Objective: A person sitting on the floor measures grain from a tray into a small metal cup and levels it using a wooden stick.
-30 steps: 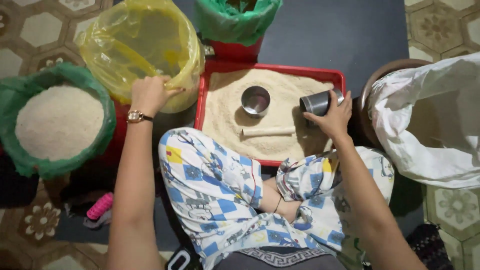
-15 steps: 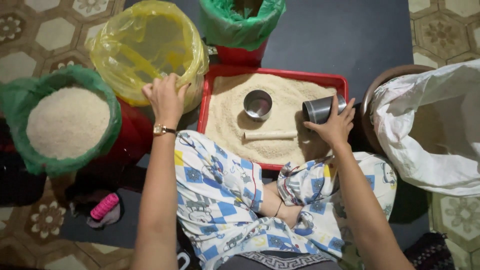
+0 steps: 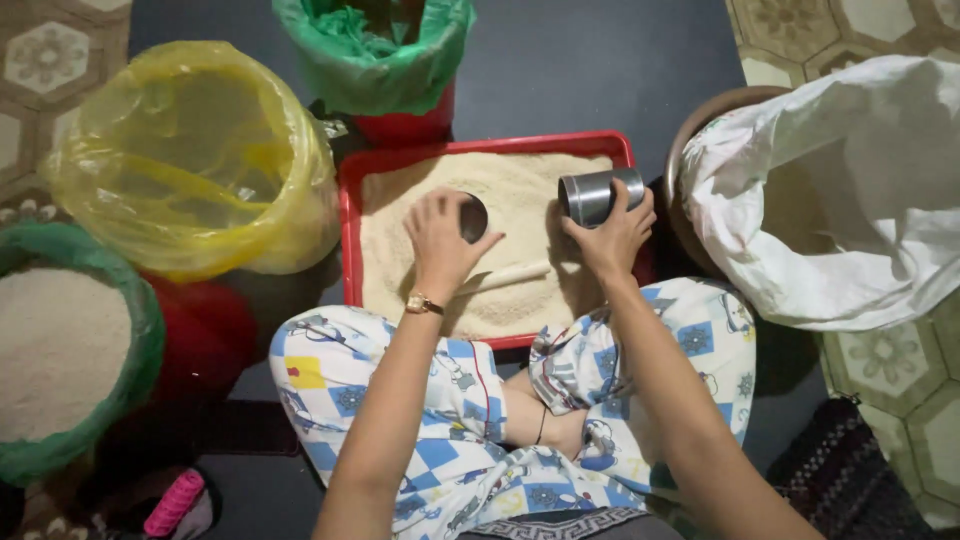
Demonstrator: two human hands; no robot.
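Tray: red tray (image 3: pixel 347 232) on the dark floor, right in front of the seated person's crossed legs, filled with pale sandy grain (image 3: pixel 520 200)
Left hand: left hand (image 3: pixel 440 240) lies in the tray, fingers curled over a small round metal cup (image 3: pixel 472 217) that sits in the grain — grip closed on the cup's rim, a gold wristwatch (image 3: pixel 424 303) on the wrist
Right hand: right hand (image 3: pixel 612 235) at the tray's right edge, grip closed around a metal can (image 3: pixel 597 195) held on its side, open mouth turned left
Stick: pale wooden stick (image 3: pixel 510 275) lying across the grain, between the two hands
Yellow bag: big clear yellow bag (image 3: pixel 190 155) left of the tray, mouth open
Green bags: one green-lined red bucket (image 3: pixel 375 55) behind the tray — another green bag (image 3: pixel 70 350) at far left holding white grain
White sack: white sack (image 3: pixel 850 190) at right, draped over a brown basin
Pink spool: pink thread spool (image 3: pixel 172 503) at lower left on the floor
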